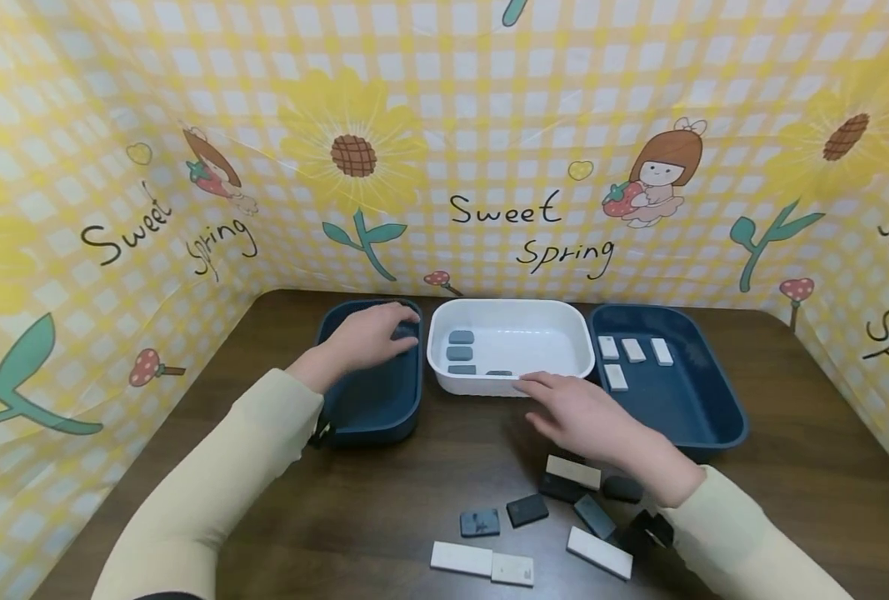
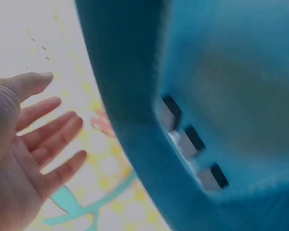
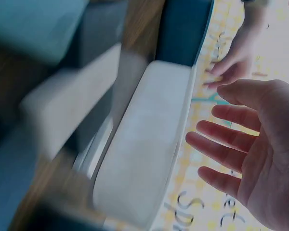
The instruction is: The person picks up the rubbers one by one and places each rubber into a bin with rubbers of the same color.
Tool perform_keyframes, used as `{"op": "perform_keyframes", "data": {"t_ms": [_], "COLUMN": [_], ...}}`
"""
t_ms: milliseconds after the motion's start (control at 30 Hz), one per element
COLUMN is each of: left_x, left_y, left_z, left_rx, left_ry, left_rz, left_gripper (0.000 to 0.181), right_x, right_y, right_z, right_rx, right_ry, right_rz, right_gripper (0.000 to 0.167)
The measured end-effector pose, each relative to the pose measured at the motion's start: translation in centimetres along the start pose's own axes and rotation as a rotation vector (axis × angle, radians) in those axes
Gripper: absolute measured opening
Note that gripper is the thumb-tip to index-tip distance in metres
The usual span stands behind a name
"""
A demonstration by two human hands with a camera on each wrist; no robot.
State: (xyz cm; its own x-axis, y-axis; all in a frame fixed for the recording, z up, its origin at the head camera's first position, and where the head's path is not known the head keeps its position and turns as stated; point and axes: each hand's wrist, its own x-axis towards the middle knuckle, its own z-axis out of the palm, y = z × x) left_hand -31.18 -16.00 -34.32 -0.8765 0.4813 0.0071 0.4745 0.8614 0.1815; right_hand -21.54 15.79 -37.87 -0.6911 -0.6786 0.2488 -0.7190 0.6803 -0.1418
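My left hand (image 1: 369,333) hovers over the left dark-blue bin (image 1: 407,417), its fingers relaxed and holding nothing. In the left wrist view, three small dark-topped blocks (image 2: 191,139) line that bin's inner wall. My right hand (image 1: 579,412) is over the front edge of the white bin (image 1: 511,387), fingers loosely extended and nothing in them; whether it touches the rim I cannot tell. Several small grey blocks (image 1: 460,353) lie inside the white bin. The right dark-blue bin (image 1: 684,408) holds several white blocks (image 1: 633,350).
Before the bins, loose blocks lie on the brown table (image 1: 324,533): white ones (image 1: 599,552), blue-grey ones (image 1: 480,522), black ones (image 1: 527,510), and a beige-topped one (image 1: 573,472) against a black one. A yellow checked cloth (image 1: 489,133) hangs behind and at the sides.
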Motion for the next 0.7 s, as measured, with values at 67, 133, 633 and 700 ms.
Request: {"op": "perform_keyframes", "data": {"t_ms": [67,133,633,700], "left_x": [-1.2,-2.4,-9.9,-10.2], "left_y": [1.0,2.0,5.0,5.0], "left_z": [-0.1,-0.1,3.7,4.3], "left_rx": [0.03,0.066,0.218,0.233], "left_ry": [-0.037,-0.091,0.109,0.123], "left_rz": [0.01,0.007,0.083,0.122], "left_gripper": [0.048,0.054,0.05,0.041], "right_x": [-0.8,-1.5,-2.8,-2.7], "right_y": [0.6,1.1,2.4,2.4], "right_z": [-0.1,-0.1,2.4,2.6], "right_rx": [-0.007,-0.012,-0.185,-0.187], "right_ry": [0.009,0.01,-0.055,-0.082], "right_rz": [0.019,0.038,0.013,0.031], "right_gripper": [0.042,0.041,0.024,0.022]}}
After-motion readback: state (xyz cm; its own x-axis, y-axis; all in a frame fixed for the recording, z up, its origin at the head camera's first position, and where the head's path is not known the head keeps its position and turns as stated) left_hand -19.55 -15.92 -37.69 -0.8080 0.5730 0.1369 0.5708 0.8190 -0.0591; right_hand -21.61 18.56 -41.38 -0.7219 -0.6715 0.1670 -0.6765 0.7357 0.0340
